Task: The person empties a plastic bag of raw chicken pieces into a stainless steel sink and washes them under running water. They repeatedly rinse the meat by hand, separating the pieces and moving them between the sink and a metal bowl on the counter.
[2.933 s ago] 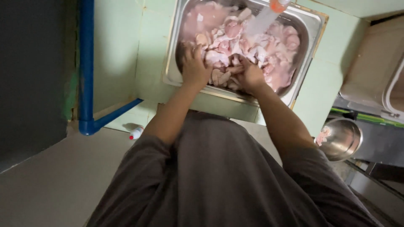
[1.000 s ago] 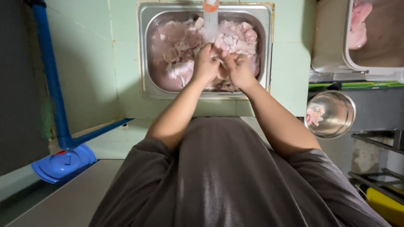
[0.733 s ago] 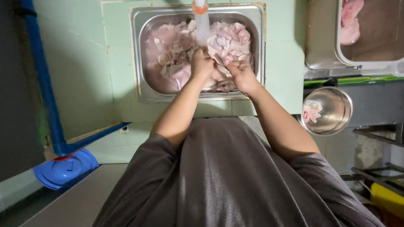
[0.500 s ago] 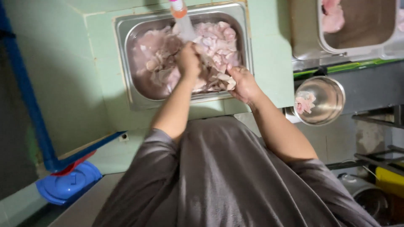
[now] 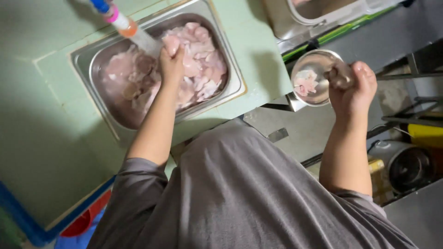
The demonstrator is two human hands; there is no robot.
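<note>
A steel pan (image 5: 233,85) full of pale pink raw meat pieces (image 5: 203,64) sits on a green tiled counter (image 5: 41,115). My left hand (image 5: 171,62) is closed around a piece of meat over the pan, under a stream of water from a tap nozzle (image 5: 115,18). My right hand (image 5: 353,85) is out to the right, shut on a small dark scrap of meat right at the rim of a round steel bowl (image 5: 311,57). That bowl holds a few pink meat pieces (image 5: 305,82).
Another steel tray (image 5: 286,18) stands at the top beside a green strip. A steel pot (image 5: 406,166) and a yellow container (image 5: 427,134) sit low on the right. A blue and red object (image 5: 83,223) lies at the bottom left.
My right hand has left the pan and swung right to the round bowl with a scrap of meat. My left hand stays in the pan. The view has tilted.
</note>
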